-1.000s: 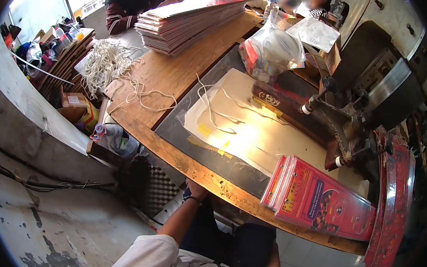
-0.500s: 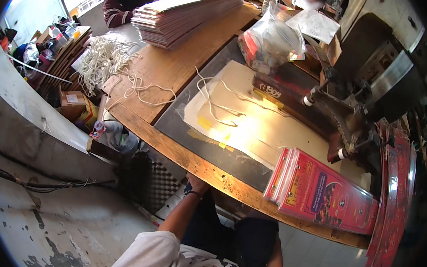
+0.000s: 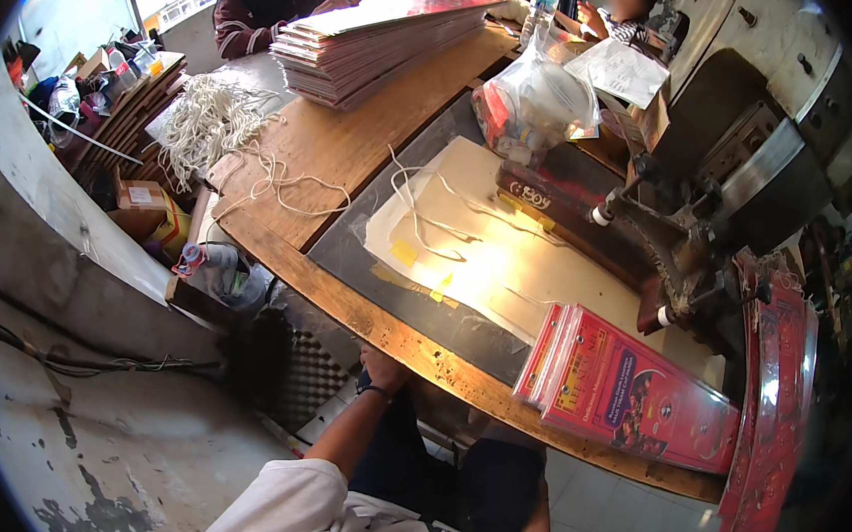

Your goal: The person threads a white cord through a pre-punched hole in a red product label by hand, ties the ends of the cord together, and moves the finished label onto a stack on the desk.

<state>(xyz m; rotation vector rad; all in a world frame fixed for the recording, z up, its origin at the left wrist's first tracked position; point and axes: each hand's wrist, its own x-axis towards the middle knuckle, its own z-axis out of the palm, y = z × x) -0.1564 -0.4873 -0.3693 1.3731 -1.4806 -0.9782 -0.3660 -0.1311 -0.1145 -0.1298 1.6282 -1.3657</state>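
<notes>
My wooden desk (image 3: 355, 150) carries a stack of flat cards (image 3: 384, 38), loose white string (image 3: 212, 119), a cream sheet (image 3: 487, 251) on a dark mat (image 3: 367, 251), and red packets (image 3: 637, 388).

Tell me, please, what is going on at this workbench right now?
A person sits at a wooden workbench with the left hand down under its front edge; the right hand is hidden below it. On top lie a stack of red printed sheets at the right, a pale sheet with loose white cords in the middle, and a dark metal machine behind. Other people sit at the far end beside a tall pile of flat sheets.
</notes>
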